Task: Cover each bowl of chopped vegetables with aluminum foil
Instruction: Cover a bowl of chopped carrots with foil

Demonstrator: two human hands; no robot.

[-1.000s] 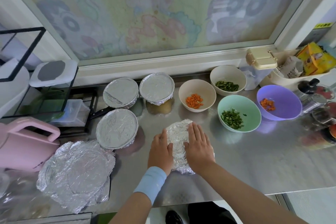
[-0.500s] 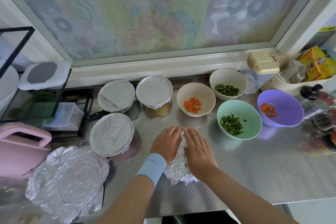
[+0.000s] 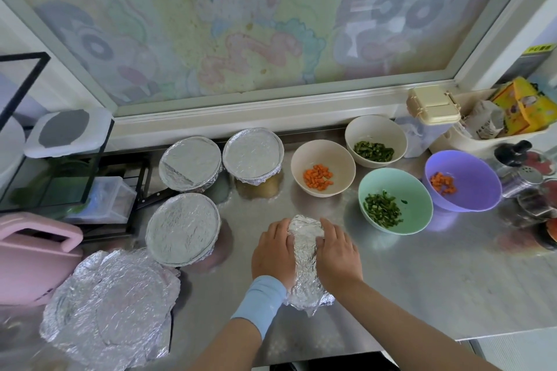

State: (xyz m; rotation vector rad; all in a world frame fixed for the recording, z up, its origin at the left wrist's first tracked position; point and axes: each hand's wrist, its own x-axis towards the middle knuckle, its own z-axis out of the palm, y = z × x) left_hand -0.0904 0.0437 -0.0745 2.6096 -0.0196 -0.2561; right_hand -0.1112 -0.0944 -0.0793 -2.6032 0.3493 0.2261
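- The steel surface runs along under the window.
- A crumpled foil heap lies at its front-left corner.
- Three foil-covered bowls sit left of centre, two by the back edge and one nearer the front.
- Four bowls stand uncovered toward the back-right. The mint bowl and cream bowl hold chopped greens. The beige bowl and purple bowl hold diced carrot.
- A foil bundle lies mid-surface, near the front edge.
- The left grip and right grip cup its two sides, fingers curled onto the foil.
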